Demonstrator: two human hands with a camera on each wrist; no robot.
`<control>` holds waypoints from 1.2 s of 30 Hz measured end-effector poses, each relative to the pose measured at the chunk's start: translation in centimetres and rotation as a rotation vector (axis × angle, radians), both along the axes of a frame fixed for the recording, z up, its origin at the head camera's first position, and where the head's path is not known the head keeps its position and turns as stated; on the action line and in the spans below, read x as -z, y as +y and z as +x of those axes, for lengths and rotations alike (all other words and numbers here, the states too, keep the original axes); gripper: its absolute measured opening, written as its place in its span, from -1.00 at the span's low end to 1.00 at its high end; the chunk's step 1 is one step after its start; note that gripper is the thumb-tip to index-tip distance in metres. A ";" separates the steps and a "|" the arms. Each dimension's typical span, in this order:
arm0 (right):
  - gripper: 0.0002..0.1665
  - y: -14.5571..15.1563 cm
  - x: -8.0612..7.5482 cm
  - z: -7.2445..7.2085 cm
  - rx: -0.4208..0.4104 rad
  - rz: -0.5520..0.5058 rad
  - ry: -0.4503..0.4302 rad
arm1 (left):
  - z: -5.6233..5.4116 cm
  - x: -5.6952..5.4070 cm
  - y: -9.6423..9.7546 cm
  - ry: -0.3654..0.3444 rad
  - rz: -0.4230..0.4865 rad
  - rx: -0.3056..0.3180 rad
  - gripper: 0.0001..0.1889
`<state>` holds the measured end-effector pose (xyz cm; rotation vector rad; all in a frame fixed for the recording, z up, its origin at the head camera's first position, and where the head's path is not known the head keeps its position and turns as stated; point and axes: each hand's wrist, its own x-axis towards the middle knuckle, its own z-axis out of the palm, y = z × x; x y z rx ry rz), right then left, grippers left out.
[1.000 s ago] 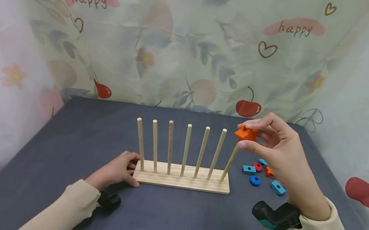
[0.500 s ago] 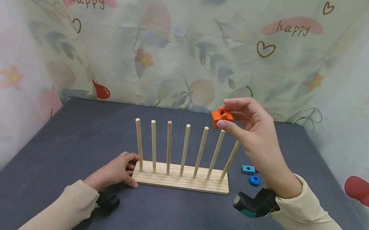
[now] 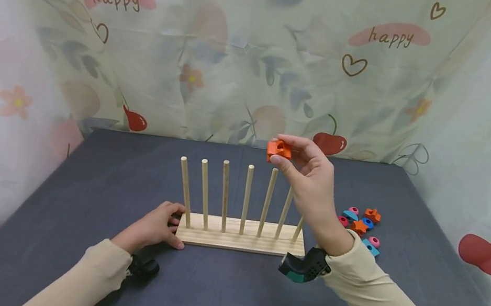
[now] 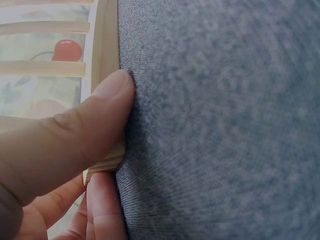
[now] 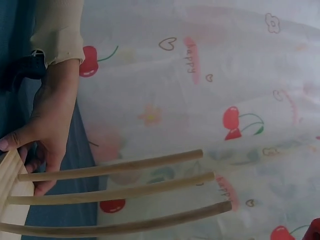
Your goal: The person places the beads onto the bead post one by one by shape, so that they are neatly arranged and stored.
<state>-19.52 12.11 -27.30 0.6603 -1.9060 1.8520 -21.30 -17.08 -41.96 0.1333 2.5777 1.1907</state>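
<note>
A pale wooden peg board (image 3: 241,246) stands on the dark cloth, with several upright pegs in a row. My left hand (image 3: 155,227) grips its left end; the thumb (image 4: 107,95) lies along the front edge, and other fingers (image 4: 104,200) curl by the end face. Between thumb and fingertips, my right hand (image 3: 312,187) pinches an orange star-shaped bead (image 3: 272,151) with a hole through it. The bead is just above the top of the third peg from the right (image 3: 270,193), apparently apart from it. My right hand and forearm partly hide the two rightmost pegs.
To the right of the board lies a loose group of beads: orange stars (image 3: 360,227), a blue ring (image 3: 367,223), pink-red rounds (image 3: 373,241) and light blue blocks (image 3: 370,248). The forearm hides some. A patterned curtain (image 3: 248,69) hangs behind the table.
My right hand has carried the orange star bead left, from above the rightmost peg to over the third from the right, rising and then dipping slightly. The left hand stays on the board.
</note>
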 end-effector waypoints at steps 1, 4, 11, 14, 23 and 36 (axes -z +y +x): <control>-0.59 -0.3 0.2 -0.1 -0.001 -0.008 0.005 | 0.0 0.0 0.0 -0.001 0.004 0.001 -0.14; -0.57 -1.0 0.7 -0.3 -0.007 -0.033 0.028 | 0.0 0.0 -0.1 -0.005 0.011 0.005 -0.13; -0.54 -2.4 2.5 -1.0 -0.009 -0.066 0.093 | 0.0 0.0 -0.1 -0.012 0.006 0.005 -0.13; -0.52 -2.9 3.5 -1.3 -0.001 -0.088 0.106 | 0.0 0.0 -0.1 -0.011 0.004 0.005 -0.13; -0.44 -4.0 5.2 -1.8 0.018 -0.133 0.133 | -0.1 0.1 -0.1 -0.002 0.003 0.003 -0.14; -0.43 -4.1 6.5 -2.0 -0.011 -0.102 0.067 | -0.4 0.3 -0.2 -0.003 0.005 0.003 -0.14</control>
